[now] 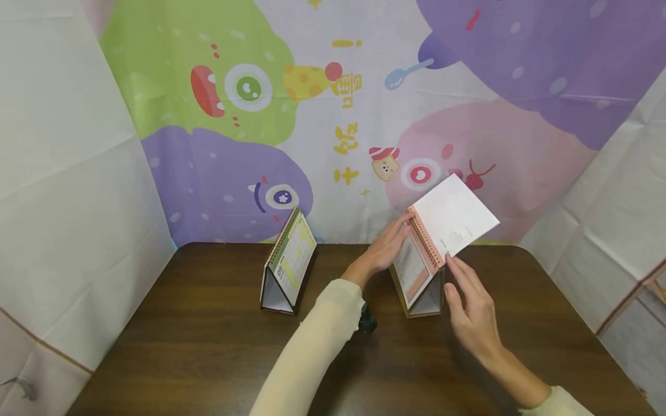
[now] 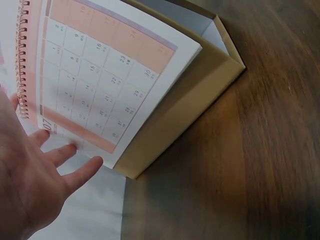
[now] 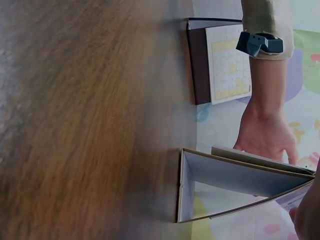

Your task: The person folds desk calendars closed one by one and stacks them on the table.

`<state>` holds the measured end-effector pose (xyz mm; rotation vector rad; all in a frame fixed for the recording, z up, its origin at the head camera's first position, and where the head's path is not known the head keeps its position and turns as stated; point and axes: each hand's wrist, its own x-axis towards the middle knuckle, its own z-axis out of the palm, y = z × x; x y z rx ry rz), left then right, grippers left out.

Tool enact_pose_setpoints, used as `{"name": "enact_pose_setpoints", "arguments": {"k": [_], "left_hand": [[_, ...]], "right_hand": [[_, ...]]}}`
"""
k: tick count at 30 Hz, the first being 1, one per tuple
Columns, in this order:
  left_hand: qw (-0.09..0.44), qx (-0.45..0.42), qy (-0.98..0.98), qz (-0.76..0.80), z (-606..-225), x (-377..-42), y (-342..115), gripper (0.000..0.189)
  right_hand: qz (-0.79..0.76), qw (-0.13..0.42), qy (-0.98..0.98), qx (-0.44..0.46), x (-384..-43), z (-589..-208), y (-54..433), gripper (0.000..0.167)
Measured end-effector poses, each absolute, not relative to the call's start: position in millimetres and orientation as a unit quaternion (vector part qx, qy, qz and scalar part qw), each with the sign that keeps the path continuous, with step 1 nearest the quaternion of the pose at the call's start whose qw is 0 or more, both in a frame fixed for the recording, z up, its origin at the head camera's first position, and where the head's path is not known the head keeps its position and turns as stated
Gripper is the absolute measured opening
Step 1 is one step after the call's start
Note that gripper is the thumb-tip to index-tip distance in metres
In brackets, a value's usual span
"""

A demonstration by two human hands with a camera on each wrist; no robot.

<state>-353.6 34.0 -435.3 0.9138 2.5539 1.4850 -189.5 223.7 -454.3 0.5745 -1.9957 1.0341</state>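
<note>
A pink desk calendar [image 1: 416,254] stands like a tent on the table, one white page [image 1: 455,216] raised over its spiral binding. My left hand [image 1: 387,245] touches its far side near the binding. In the left wrist view the left hand's fingers [image 2: 82,175] are spread beside the July sheet [image 2: 95,75]. My right hand [image 1: 476,315] is at the near side, fingers extended, the index fingertip at the raised page's lower corner. The right wrist view shows the calendar's hollow cardboard stand [image 3: 235,172] and only a sliver of the right hand [image 3: 307,212].
A second desk calendar [image 1: 291,260], green and yellow, stands to the left on the brown wooden table [image 1: 208,346]. A cartoon-printed cloth [image 1: 322,115] hangs behind, with pale cloth at both sides. A dark device [image 3: 260,44] is strapped to the left wrist.
</note>
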Motion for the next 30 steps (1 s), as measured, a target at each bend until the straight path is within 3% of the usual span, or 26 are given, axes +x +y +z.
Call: {"name": "enact_pose_setpoints", "arguments": {"k": [7, 14, 16, 18, 19, 26, 30], "left_hand": [[0.004, 0.33, 0.809, 0.487, -475.1, -393.8, 38.7, 0.068], [0.022, 0.308, 0.805, 0.506, -456.1, -374.3, 37.6, 0.062], [0.0, 0.317, 0.81, 0.494, -473.1, -387.5, 42.0, 0.067], [0.008, 0.313, 0.81, 0.496, -466.2, -379.2, 41.4, 0.064], [-0.001, 0.323, 0.808, 0.492, -483.7, -395.7, 44.5, 0.067], [0.007, 0.314, 0.804, 0.505, -474.9, -383.8, 42.7, 0.062], [0.002, 0.304, 0.807, 0.506, -506.5, -410.7, 49.4, 0.068]], "right_hand": [[0.405, 0.41, -0.778, 0.25, -194.3, -454.3, 220.3, 0.061], [0.398, 0.414, -0.776, 0.263, -196.4, -455.6, 217.9, 0.061], [0.396, 0.414, -0.775, 0.266, -196.5, -455.5, 217.2, 0.059], [0.394, 0.416, -0.775, 0.267, -196.6, -455.1, 216.6, 0.058], [0.393, 0.415, -0.776, 0.267, -196.5, -454.9, 216.3, 0.058], [0.393, 0.397, -0.787, 0.263, -194.8, -454.1, 215.0, 0.058], [0.393, 0.39, -0.788, 0.269, -194.3, -454.3, 215.1, 0.056]]}}
